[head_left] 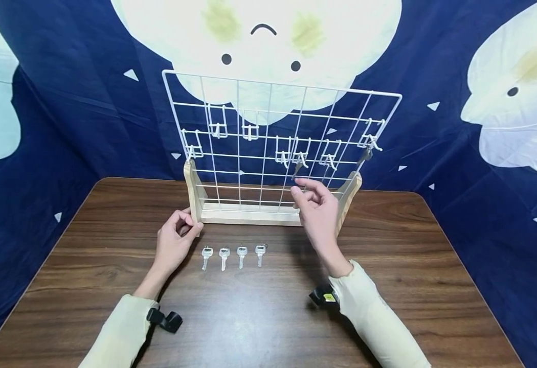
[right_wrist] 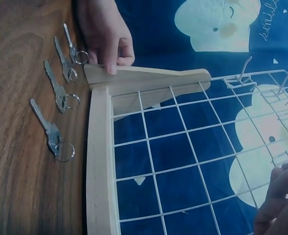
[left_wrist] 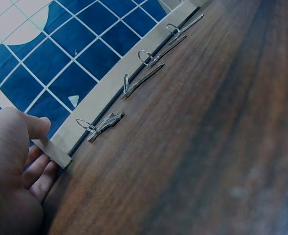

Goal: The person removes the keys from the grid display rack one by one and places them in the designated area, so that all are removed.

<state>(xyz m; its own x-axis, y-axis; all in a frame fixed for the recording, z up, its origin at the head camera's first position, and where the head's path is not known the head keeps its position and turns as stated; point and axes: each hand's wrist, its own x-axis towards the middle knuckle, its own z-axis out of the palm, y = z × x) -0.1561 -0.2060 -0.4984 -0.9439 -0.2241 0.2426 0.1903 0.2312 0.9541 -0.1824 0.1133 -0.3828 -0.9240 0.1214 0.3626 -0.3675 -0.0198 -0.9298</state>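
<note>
Hands are working apart: the left hand (head_left: 175, 241) is gripping the rack's wooden foot (head_left: 194, 197), while the right hand (head_left: 316, 207) is pinching a key (head_left: 297, 169) hanging lengthwise directly above it on a hook (head_left: 301, 157).

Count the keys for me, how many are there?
6: four small silver metal keys lie in a row on the brown wooden table; two more hang on the white wire grid rack's hooks.

Four keys (right_wrist: 53, 90) lie in a row on the table (right_wrist: 16, 186) beside the rack's wooden base (right_wrist: 99, 161). Left hand (right_wrist: 107, 34) grips the base's corner. White wire grid (right_wrist: 192, 147) above it.
</note>
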